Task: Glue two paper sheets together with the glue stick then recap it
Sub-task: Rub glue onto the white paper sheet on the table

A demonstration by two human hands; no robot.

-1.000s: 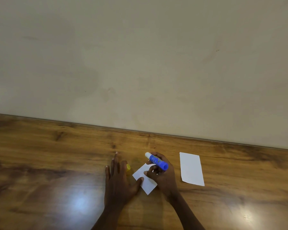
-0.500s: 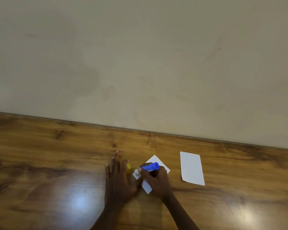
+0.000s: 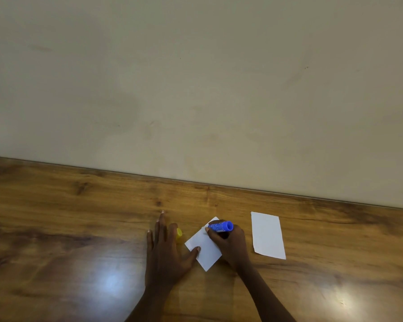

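Observation:
A small white paper sheet [image 3: 204,248] lies tilted on the wooden table [image 3: 79,228]. My left hand [image 3: 165,249] rests flat on the table with fingers spread, its thumb pressing the sheet's left edge. My right hand [image 3: 229,242] grips the blue glue stick [image 3: 220,226], held nearly level with its tip pointing left and down onto the sheet. A yellow cap [image 3: 179,233] sits on the table just beside my left hand's fingers. A second white sheet [image 3: 268,234] lies flat to the right, apart from both hands.
A plain beige wall [image 3: 196,89] rises directly behind the table's far edge. Bright light reflections show on the glossy wood at the near left and near right.
My right hand has lowered the glue stick from a raised pose onto the tilted sheet and slid it rightward across the paper. My left hand has stayed in place.

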